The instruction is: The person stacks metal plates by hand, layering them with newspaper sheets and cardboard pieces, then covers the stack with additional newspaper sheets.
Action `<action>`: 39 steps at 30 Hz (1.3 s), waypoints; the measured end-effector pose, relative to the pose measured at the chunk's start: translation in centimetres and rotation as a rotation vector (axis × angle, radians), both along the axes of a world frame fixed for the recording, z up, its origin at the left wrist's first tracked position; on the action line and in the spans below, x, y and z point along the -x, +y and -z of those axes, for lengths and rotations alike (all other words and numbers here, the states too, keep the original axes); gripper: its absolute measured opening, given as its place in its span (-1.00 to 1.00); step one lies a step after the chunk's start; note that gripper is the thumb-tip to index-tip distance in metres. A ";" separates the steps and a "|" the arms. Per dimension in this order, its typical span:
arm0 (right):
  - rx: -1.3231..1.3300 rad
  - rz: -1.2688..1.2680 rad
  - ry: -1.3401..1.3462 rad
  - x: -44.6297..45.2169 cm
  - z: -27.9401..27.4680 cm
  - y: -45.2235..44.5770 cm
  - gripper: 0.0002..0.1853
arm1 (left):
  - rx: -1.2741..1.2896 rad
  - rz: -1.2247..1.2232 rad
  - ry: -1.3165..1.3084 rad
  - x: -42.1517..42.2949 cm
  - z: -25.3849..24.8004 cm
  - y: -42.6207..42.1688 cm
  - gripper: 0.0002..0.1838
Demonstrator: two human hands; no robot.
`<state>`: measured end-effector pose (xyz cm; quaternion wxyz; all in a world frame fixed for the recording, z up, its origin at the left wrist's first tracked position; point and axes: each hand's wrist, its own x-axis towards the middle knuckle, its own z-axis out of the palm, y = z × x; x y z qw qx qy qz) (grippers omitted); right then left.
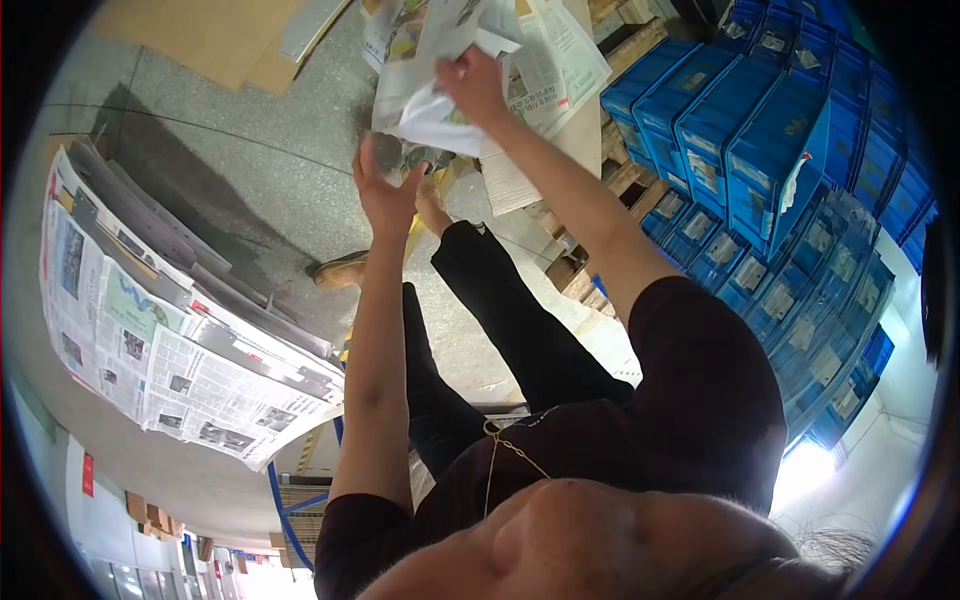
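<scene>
My right hand (474,88) is closed on a sheet of newspaper (428,112), which looks folded or crumpled and hangs below the fingers. Lower and to the left, my left hand (385,195) is apart from the sheet's lower edge, its thumb and fingers spread with nothing held. Just beyond its fingertips are small grey and dark things (425,158) that I cannot make out. More printed newspaper sheets (540,75) lie on a cardboard surface (512,182) behind and to the right of my right hand.
A thick stack of newspapers (200,375) stands at the left. Blue plastic crates (700,125) are piled on the right, some under clear wrap, beside wooden pallets (630,185). Flat brown cardboard (200,40) lies on the grey floor (225,130). A blue metal frame (283,510) stands at lower left.
</scene>
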<state>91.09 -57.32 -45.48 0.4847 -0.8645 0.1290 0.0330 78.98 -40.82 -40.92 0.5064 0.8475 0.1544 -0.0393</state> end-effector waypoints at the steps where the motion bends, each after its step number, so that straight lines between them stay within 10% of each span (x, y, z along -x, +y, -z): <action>1: -0.015 -0.073 0.003 1.2 -4.1 1.6 -0.71 | -0.067 0.010 -0.042 -1.3 -1.7 -0.3 -0.31; 3: -0.117 -0.205 -0.014 4.1 -10.0 4.1 -0.73 | -0.202 0.030 -0.125 -3.3 -4.2 -0.7 -0.39; 6: -0.200 -0.415 -0.227 5.9 -16.8 6.2 -0.77 | 1.374 -0.582 -0.023 -2.0 -1.7 0.3 -0.56; 7: -0.199 -0.485 -0.326 5.9 -18.4 6.6 -0.78 | 0.533 -0.292 -0.057 -1.4 -3.2 0.7 -0.73; 14: -0.562 -0.220 0.408 14.4 -10.9 1.7 -0.80 | 0.917 -0.716 0.040 1.8 -12.4 9.2 -0.60; 23: -0.601 -0.052 0.470 7.8 -12.6 3.8 -0.68 | 1.245 -0.858 -0.009 10.9 -21.0 14.4 -0.52; 27: -0.106 -0.379 0.419 9.5 -6.0 4.6 -0.60 | 1.181 -0.943 -0.053 13.9 -19.2 14.8 -0.51; 33: -0.110 -0.598 0.898 13.3 0.9 4.2 -0.54 | 1.159 -1.239 -0.083 17.5 -16.6 13.7 -0.49; 39: -0.236 -0.022 1.213 16.2 2.5 4.9 -0.65 | 1.121 -1.413 -0.002 21.4 -15.7 12.9 -0.48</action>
